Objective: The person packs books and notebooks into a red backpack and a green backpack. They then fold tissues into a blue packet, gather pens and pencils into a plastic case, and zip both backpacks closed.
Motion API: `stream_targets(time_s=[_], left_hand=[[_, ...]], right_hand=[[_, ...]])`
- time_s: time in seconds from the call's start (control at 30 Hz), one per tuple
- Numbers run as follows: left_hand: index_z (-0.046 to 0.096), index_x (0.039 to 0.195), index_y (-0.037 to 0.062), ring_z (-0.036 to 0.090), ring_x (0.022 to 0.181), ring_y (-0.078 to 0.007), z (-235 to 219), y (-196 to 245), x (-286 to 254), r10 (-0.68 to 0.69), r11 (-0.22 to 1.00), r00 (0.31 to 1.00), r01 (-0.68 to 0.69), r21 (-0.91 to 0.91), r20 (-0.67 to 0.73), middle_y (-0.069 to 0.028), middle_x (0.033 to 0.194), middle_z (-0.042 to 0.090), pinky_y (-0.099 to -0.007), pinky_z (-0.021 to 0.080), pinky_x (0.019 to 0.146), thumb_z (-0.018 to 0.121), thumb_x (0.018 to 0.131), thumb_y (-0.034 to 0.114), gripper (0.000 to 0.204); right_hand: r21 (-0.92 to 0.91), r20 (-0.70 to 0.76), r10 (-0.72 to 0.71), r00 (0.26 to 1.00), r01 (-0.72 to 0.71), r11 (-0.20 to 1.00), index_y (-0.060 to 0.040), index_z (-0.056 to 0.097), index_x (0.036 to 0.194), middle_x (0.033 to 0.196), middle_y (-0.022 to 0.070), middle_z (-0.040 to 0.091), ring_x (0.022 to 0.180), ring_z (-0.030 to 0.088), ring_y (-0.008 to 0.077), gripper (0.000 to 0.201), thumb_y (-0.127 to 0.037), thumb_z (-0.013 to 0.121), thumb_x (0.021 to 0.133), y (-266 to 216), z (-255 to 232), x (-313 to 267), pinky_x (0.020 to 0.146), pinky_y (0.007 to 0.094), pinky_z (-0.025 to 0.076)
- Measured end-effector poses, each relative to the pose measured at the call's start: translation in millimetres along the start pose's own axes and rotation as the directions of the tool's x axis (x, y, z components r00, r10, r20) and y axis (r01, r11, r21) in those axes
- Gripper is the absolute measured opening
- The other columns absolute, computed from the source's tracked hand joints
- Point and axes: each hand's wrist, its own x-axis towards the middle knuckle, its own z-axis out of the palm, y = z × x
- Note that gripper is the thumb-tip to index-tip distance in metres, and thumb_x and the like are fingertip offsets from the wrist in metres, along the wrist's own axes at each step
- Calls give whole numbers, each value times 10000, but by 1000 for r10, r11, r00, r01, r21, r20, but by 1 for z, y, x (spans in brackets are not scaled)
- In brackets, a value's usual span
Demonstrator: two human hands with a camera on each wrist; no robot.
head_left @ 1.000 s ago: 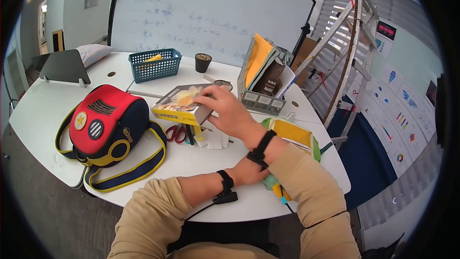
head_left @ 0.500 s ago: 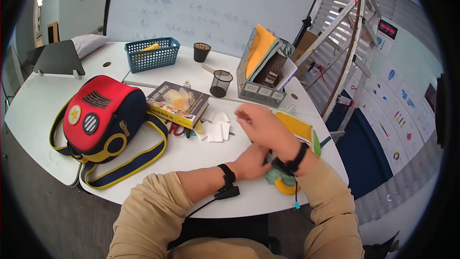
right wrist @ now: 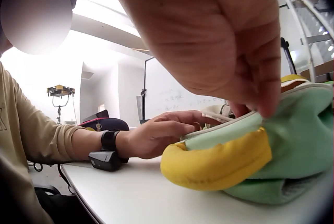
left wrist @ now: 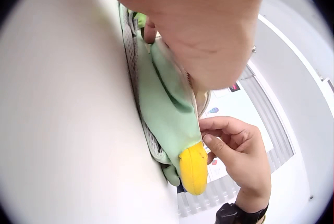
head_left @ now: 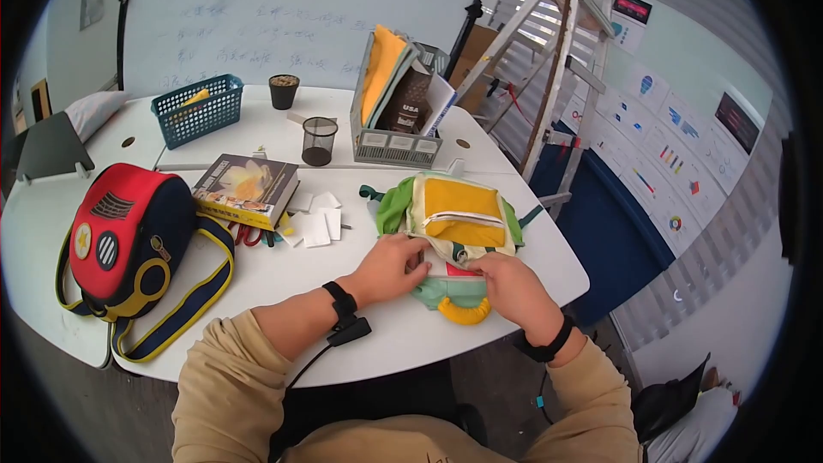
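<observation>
A small green, cream and yellow backpack (head_left: 463,214) lies on the table in front of me, its yellow handle (right wrist: 216,161) toward my body. My left hand (head_left: 390,270) grips the left part of the bag's opening edge, with fingertips partly hidden in the fabric. At the right part of that edge, my right hand (head_left: 514,287) pinches the rim between thumb and fingers. A patch of red (head_left: 463,270) shows in the opening between the hands. In the left wrist view the right hand (left wrist: 237,153) is just above the yellow handle.
Left of the bag lie white cards (head_left: 317,227), red-handled scissors (head_left: 247,234) and a thick book (head_left: 249,184). A red and navy bag (head_left: 133,236) stands farther left. Behind are a mesh cup (head_left: 319,141), a plant pot (head_left: 284,92), a blue basket (head_left: 199,111) and a grey file holder (head_left: 399,146).
My right hand has let go of the book, which now lies flat, and has moved over to the backpack's opening. The left hand stays at the bag. The head view has swung right.
</observation>
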Motion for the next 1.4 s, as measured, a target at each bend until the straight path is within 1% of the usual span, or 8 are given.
stream_targets(time_s=[0.27, 0.57, 0.77, 0.9, 1.03, 1.17, 1.27, 1.4], left_hand=[[374, 1795, 105, 715, 1070, -353, -6, 29, -3, -14, 968, 996, -8, 251, 87, -103, 1000, 771, -479, 513, 1001, 902, 838, 365, 1123], [24, 1885, 125, 723, 1202, -389, -5, 46, 0, -133, 942, 981, 82, 324, 140, -134, 1051, 813, -511, 559, 1064, 889, 851, 356, 1368], [334, 1687, -74, 700, 1252, -407, 7, 45, -6, -191, 943, 980, 164, 291, 64, -192, 1200, 774, -524, 585, 1022, 915, 862, 302, 1077], [651, 1234, -29, 715, 1171, -418, 9, 48, -9, -167, 947, 986, 152, 283, 27, -206, 1142, 753, -510, 641, 957, 917, 877, 286, 545], [724, 1090, -23, 698, 1215, -416, 20, 46, -14, -88, 914, 996, 93, 394, -32, -219, 1198, 750, -506, 639, 968, 914, 891, 295, 421], [708, 1139, -27, 695, 1219, -418, 29, 40, -16, -72, 925, 995, 93, 368, -73, -223, 1223, 744, -515, 622, 978, 918, 895, 286, 449], [678, 1195, -36, 698, 1212, -421, 28, 41, -16, -107, 947, 991, 127, 296, -83, -223, 1223, 744, -518, 603, 977, 924, 891, 264, 493], [570, 1336, -42, 728, 1134, -447, 23, 49, -14, -181, 948, 979, 199, 249, -92, -237, 1176, 751, -529, 584, 975, 927, 882, 218, 634]], right_hand=[[-193, 39, 105, 994, -95, 977, -62, 837, 1128, 1087, 167, 810, 997, 783, 414, 149, -130, 734, 1044, -7, -4, -16, 886, 514, 642], [-327, 69, 370, 926, -329, 886, 110, 743, 1136, 993, 313, 808, 959, 817, 498, 350, -193, 808, 972, 19, 13, -20, 859, 541, 675], [-241, 82, 386, 919, -357, 902, 86, 772, 1166, 1034, 315, 817, 986, 812, 482, 531, -289, 961, 841, 31, 11, -9, 881, 525, 664], [-270, 150, 426, 892, -378, 885, 32, 814, 1238, 1048, 284, 832, 981, 812, 476, 619, -379, 993, 810, 23, -4, 3, 897, 503, 661], [-222, 145, 427, 893, -391, 893, 2, 816, 1286, 1106, 251, 846, 1017, 821, 433, 710, -435, 1027, 767, 20, -14, 10, 925, 468, 659], [151, 27, 221, 975, -223, 963, -14, 810, 1313, 1114, 225, 854, 1038, 824, 395, 750, -445, 1050, 747, 68, 8, 8, 932, 434, 651], [6, 120, 464, 878, -468, 884, 8, 801, 1308, 1123, 206, 861, 1021, 835, 351, 739, -418, 1054, 759, 49, -7, 6, 918, 410, 641], [159, -10, 460, 888, -452, 878, 43, 752, 1294, 994, 171, 821, 919, 830, 282, 679, -458, 972, 892, 35, -9, -2, 827, 405, 631]])
